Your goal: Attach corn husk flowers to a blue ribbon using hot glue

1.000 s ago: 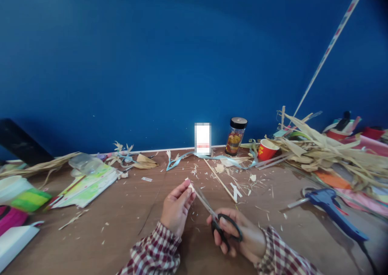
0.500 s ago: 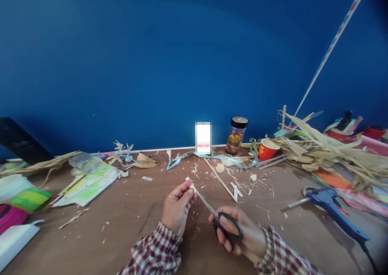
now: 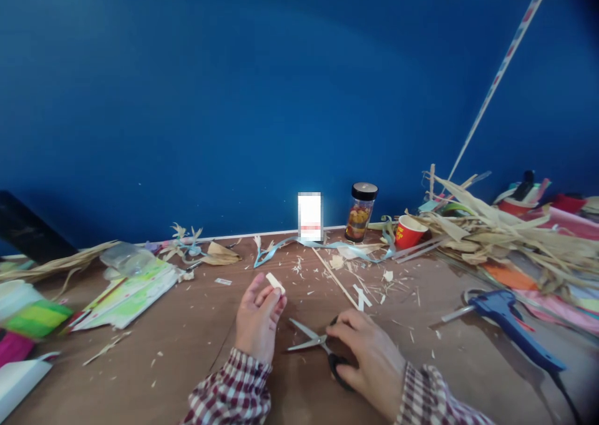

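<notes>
My left hand point(image 3: 259, 316) pinches a small pale strip point(image 3: 275, 282) between thumb and fingertips, just above the brown table point(image 3: 196, 344). My right hand point(image 3: 367, 356) rests palm down on the black handles of a pair of scissors point(image 3: 312, 341). The scissors lie flat on the table with their blades apart, pointing left toward my left hand. Both wrists wear checked red and white sleeves.
A blue glue gun point(image 3: 508, 316) lies at the right. Dried husks point(image 3: 505, 234) pile up at the back right, beside a red paper cup point(image 3: 409, 231) and a black-lidded jar point(image 3: 360, 211). Coloured paper point(image 3: 124, 284) and bright rolls point(image 3: 37, 316) sit at the left. Scraps litter the table.
The scissors came down from the strip onto the table with their blades apart. My right hand now lies over their handles. My left hand drew back slightly, still holding the strip.
</notes>
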`<state>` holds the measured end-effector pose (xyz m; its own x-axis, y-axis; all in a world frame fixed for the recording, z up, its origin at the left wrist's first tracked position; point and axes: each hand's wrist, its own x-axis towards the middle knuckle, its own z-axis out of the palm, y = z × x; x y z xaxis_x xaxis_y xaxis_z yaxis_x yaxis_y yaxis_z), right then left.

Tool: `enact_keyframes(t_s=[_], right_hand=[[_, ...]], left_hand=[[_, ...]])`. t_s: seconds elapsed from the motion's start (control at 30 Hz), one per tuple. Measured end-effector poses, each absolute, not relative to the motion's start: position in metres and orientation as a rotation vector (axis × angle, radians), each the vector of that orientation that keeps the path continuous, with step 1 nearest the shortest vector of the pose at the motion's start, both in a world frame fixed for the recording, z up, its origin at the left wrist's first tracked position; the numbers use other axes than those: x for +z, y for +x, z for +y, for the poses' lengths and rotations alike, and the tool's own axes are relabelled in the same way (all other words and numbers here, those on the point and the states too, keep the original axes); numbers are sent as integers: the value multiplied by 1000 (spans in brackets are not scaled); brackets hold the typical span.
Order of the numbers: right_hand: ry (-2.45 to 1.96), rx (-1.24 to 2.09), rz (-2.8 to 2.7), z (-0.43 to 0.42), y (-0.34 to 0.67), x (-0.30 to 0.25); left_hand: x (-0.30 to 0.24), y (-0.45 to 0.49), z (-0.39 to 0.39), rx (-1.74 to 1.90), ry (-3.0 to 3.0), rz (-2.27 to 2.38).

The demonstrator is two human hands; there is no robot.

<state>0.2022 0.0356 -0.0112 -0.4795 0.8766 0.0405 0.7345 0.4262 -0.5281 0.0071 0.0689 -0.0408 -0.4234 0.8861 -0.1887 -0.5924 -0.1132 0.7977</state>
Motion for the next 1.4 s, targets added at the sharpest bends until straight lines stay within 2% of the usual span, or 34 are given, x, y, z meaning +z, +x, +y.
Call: enact_keyframes(t_s=[0.13, 0.3, 0.37, 0.53, 0.67, 1.2, 1.4], right_hand=[[-1472, 669, -2553, 35, 203, -7], [-1297, 1053, -2533, 38, 208, -23], [-1221, 1231, -2332, 39, 207, -29], [-1193, 1285, -1635, 41, 196, -32], [-1131, 1432, -1456, 43, 189, -36], [-1136, 1479, -1435, 43, 191, -44], [-1153, 1438, -1455, 42, 192, -38]], left_hand=[[-41, 11, 65, 1618, 441, 1049], [-42, 17, 61, 1475, 487, 1059], [-43, 22, 58, 1419, 542, 1081], [-44, 35, 46, 1261, 884, 1129], [-41, 41, 39, 1184, 1162, 1152], [-41, 40, 39, 1147, 1291, 1171], [-46, 41, 40, 1128, 1115, 1107]])
